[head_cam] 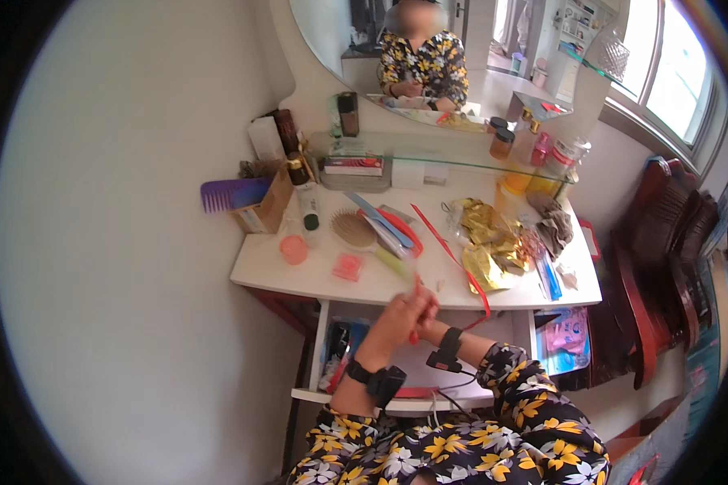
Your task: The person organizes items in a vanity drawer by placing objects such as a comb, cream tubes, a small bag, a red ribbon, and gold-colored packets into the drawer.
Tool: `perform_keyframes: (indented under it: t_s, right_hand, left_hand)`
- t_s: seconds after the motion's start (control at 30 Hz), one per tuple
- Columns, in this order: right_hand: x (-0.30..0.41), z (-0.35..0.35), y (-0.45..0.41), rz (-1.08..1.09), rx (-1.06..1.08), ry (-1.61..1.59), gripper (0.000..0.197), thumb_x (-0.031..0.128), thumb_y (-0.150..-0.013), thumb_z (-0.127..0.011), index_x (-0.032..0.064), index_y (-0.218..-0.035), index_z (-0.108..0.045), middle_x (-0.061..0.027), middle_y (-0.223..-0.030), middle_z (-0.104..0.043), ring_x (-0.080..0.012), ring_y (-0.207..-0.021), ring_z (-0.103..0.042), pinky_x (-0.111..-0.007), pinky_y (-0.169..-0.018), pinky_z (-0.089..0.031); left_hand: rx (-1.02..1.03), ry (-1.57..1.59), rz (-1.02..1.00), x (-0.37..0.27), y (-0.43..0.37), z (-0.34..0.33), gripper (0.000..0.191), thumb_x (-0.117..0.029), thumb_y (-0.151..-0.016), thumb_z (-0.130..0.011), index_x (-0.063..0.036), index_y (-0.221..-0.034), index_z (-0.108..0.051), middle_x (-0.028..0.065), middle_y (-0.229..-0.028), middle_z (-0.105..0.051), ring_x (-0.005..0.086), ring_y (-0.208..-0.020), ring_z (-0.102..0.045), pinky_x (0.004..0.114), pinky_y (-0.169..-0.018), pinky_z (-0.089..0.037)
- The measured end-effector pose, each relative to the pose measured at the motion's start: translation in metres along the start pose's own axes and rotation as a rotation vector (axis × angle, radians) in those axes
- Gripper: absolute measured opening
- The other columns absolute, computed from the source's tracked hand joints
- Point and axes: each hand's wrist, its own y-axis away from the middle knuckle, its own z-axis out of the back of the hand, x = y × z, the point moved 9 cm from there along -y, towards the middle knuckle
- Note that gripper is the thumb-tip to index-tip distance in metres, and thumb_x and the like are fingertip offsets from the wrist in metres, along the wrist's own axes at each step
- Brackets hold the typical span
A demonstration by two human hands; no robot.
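My left hand (395, 318) and my right hand (428, 308) meet over the open drawer (400, 393), just in front of the dressing table's edge. Both close around a thin, blurred red strip-like item (417, 282), whose upper end sticks up and whose lower end hangs below the fingers. My fingers hide its middle. Beyond them lies a paddle hairbrush (355, 229) with a green handle. Beside it are a light blue flat strip (379, 218) and a red flat item (400, 225). To the right, a long red ribbon (449, 248) trails over the edge.
Crumpled gold foil (491, 257) and a brown cloth (555, 227) lie right on the dressing table (258, 260). Bottles (525, 163) stand near the glass shelf (455, 159). A purple comb (221, 195) juts from a cardboard box (273, 203). A dark wooden chair (634, 315) stands right.
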Motion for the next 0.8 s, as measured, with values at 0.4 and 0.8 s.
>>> perform_keyframes:
  t_s: [0.4, 0.8]
  right_hand:
    - [0.078, 0.081, 0.035, -0.383, -0.044, -1.084, 0.022, 0.013, -0.087, -0.046, 0.0030, -0.105, -0.053, -0.0071, -0.091, -0.060, -0.0133, -0.080, -0.058, -0.026, -0.070, -0.047]
    - [0.059, 0.125, 0.019, -0.196, -0.306, -0.696, 0.024, 0.014, -0.084, -0.048, -0.0021, -0.101, -0.055, -0.0112, -0.082, -0.061, -0.0202, -0.076, -0.060, -0.029, -0.067, -0.046]
  left_hand:
    - [-0.403, 0.494, -0.162, 0.007, -0.008, 0.053, 0.039, -0.036, -0.095, -0.026, -0.0024, -0.099, -0.047, 0.0066, -0.076, -0.055, 0.0153, -0.068, -0.052, 0.026, -0.064, -0.043]
    - [-0.393, 0.553, -0.102, 0.026, -0.017, 0.058, 0.031, -0.034, -0.093, -0.035, -0.0059, -0.091, -0.048, -0.0001, -0.060, -0.041, 0.0130, -0.055, -0.042, 0.030, -0.057, -0.041]
